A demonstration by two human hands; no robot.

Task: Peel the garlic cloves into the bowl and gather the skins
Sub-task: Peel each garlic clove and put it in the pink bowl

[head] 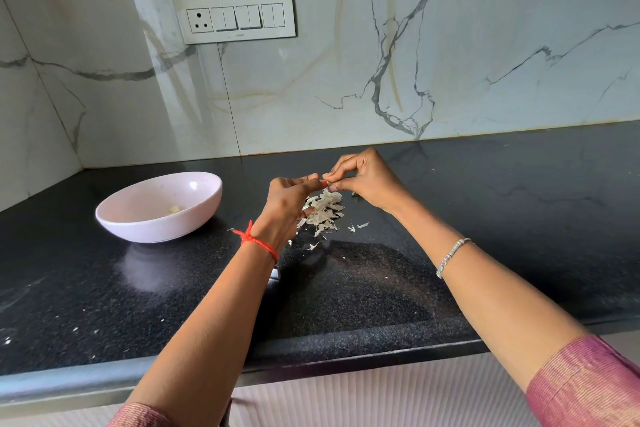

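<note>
Far left on the black counter (pixel 485 218), pink bowl (pixel 156 229) with one peeled clove (pixel 174 209) inside. Further right, left hand (pixel 287 201) and right hand (pixel 367 180) meeting fingertip to fingertip, both pinching a garlic clove (pixel 325 180) mostly hidden between them. Directly beneath, skins (pixel 323 211) heaped on the counter.

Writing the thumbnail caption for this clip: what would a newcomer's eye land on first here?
The left hand and right hand meet mid-frame above the black countertop, both pinching a small garlic clove. Directly beneath them lies a pale pile of skins, and to the left stands a pink bowl holding a bit of peeled garlic.
</note>
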